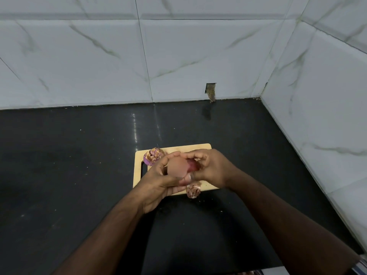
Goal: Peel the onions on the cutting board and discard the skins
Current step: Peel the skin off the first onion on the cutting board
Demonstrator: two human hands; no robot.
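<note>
Risk first: the black glossy stone bench (79,165) sat right under the near edge of the pale rectangular wooden cutting board (174,150), and the papery pink-brown clump of loose onion skin (193,189) already overhung that edge. Any more skin dropped there would likely have slid onto the bench instead of getting binned. Second risk: the round red-purple onion being peeled (192,166) was held in the air over the board, so a hard tug on a stubborn layer could have popped it out of the grip and sent it rolling off.

Left hand (158,181) was cupped under and around the onion, fingers curled, thumb up near the top, gripping it. Right hand (210,167) was curled in from the other side, fingertips pinching at the onion's top end. Probably working a skin flap, but a blurred patch covered the contact, so I couldn't confirm.

The purple, partly peeled onion with dry brown flakes on top (154,156) sat on the board's far left corner, untouched.
</note>
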